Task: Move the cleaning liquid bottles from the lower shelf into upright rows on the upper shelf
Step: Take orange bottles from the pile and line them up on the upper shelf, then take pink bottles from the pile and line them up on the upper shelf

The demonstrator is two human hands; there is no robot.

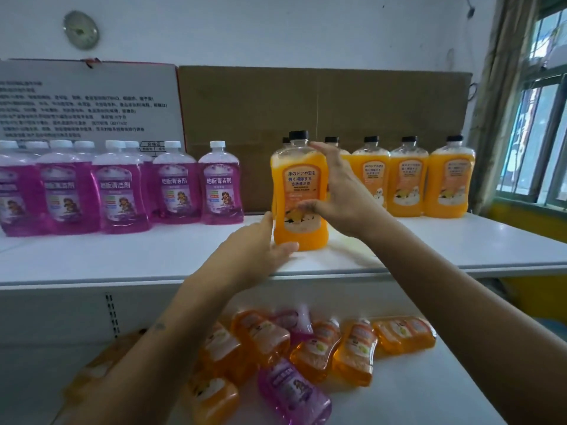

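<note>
I hold an orange bottle with a black cap. It stands upright on the upper shelf, near the front edge. My right hand is curled around its right side, with fingers up by the neck and my thumb across the label. My left hand is down at the bottom left of the bottle, with my thumb on the front near its base and my fingers round the left side. So both hands are clamped on this one bottle.

Just behind it stands another orange bottle, mostly hidden. To the right, a row of orange bottles stands upright along the back of the upper shelf. To the left, a bunch of purple bottles with white caps stands upright too.

Below my arms is the lower shelf. A pile of bottles lies there on their sides, mostly orange with two purple ones mixed in.

Behind the upper shelf, a brown cardboard sheet and a grey board with writing lean on the wall. A window with a curtain is on the far right.
</note>
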